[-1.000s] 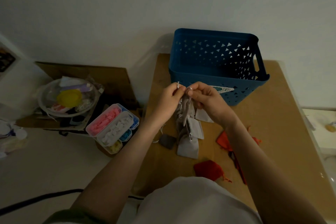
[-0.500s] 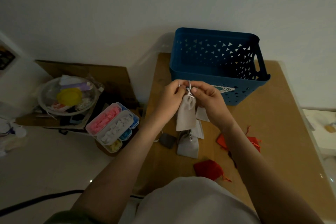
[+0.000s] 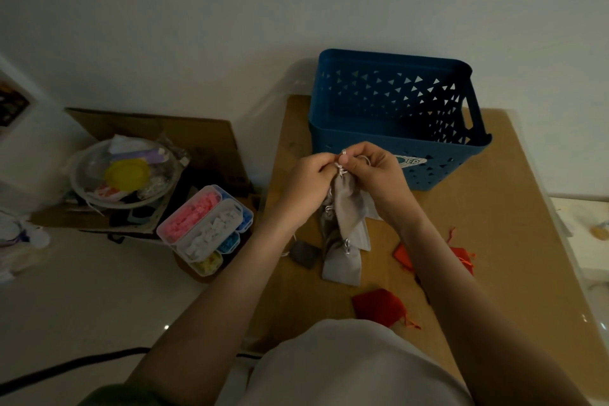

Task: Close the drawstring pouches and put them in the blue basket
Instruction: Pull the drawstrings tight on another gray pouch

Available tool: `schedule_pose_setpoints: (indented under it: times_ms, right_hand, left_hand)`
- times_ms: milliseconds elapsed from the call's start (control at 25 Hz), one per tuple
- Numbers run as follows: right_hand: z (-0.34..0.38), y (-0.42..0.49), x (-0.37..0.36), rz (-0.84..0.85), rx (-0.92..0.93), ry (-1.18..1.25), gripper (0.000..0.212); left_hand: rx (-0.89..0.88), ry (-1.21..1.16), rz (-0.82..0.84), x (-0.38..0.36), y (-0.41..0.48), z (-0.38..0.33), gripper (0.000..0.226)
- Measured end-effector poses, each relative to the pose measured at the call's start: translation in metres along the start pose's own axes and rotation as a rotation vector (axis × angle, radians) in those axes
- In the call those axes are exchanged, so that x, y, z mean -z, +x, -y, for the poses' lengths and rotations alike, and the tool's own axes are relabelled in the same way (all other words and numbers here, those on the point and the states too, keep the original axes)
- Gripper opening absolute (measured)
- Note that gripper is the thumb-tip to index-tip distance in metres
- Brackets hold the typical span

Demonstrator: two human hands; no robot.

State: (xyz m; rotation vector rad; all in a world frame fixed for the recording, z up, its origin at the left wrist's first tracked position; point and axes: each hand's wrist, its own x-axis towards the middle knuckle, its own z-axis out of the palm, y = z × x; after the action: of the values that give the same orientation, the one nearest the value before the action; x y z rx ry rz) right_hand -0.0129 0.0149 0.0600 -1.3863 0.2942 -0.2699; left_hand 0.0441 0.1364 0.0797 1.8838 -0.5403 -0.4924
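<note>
A grey drawstring pouch (image 3: 347, 204) hangs in the air just in front of the blue basket (image 3: 445, 171), close to its near wall. Its neck is bunched between both hands. The left hand (image 3: 309, 181) and right hand (image 3: 379, 171) meet there, fingertips curled and pinching the silvery cord (image 3: 341, 165) and gathered fabric; which hand has the cord alone cannot be told.

The step looks like cinching the mouth. One hand should steady the neck while the other draws the cord until the opening puckers fully shut. The pouch then goes over the basket's rim.

On the tabletop (image 3: 494, 224), on the basket's near side, lie more grey pouches (image 3: 341, 262), a dark pouch (image 3: 304, 254) and red pouches (image 3: 375, 305), not yet in the basket.
</note>
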Motion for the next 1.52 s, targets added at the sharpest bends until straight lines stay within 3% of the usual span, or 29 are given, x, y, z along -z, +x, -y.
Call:
schedule_pose_setpoints:
  times_ms: [120, 200, 360, 480, 560, 680, 840, 960, 1120, 1320, 1520]
  right_hand:
    - [0.001, 0.001, -0.001, -0.008, 0.011, -0.095, 0.008]
    - [0.003, 0.001, -0.002, 0.004, 0.028, -0.115, 0.008]
    - [0.001, 0.003, 0.002, 0.06, 0.045, -0.161, 0.013]
    - [0.004, -0.001, 0.003, 0.151, 0.072, -0.167, 0.003]
    - [0.012, -0.003, 0.003, 0.147, 0.052, -0.111, 0.011]
    - [0.018, -0.004, 0.003, 0.118, 0.038, -0.1, 0.017]
    - [0.014, -0.003, 0.012, 0.076, 0.012, -0.29, 0.025]
    - [0.01, -0.003, 0.021, 0.146, 0.013, -0.421, 0.022]
    - [0.002, 0.001, 0.02, 0.166, 0.043, -0.51, 0.029]
    - [-0.004, 0.002, 0.021, 0.171, 0.003, -0.574, 0.036]
    - [0.003, 0.005, 0.012, 0.075, -0.165, -0.278, 0.04]
  left_hand:
    - [0.139, -0.225, 0.085, 0.003, -0.003, 0.001, 0.025]
    - [0.18, -0.249, 0.117, 0.006, -0.002, 0.003, 0.026]
    - [0.107, -0.21, 0.178, 0.016, 0.001, 0.005, 0.02]
    - [0.035, -0.172, 0.216, 0.021, 0.001, 0.002, 0.013]
    - [0.004, -0.162, 0.239, 0.021, -0.001, 0.0, 0.011]
    - [0.003, -0.217, 0.181, 0.016, -0.001, -0.001, 0.008]
    - [0.06, -0.268, 0.055, 0.013, 0.002, 0.004, 0.011]
    - [0.095, -0.503, 0.02, 0.017, 0.002, 0.005, 0.012]
    - [0.111, -0.822, 0.134, 0.022, 0.001, 0.004, 0.013]
    - [0.145, -0.74, 0.069, 0.021, 0.002, 0.014, 0.015]
    - [0.12, -0.377, -0.002, 0.016, 0.003, 0.012, 0.019]
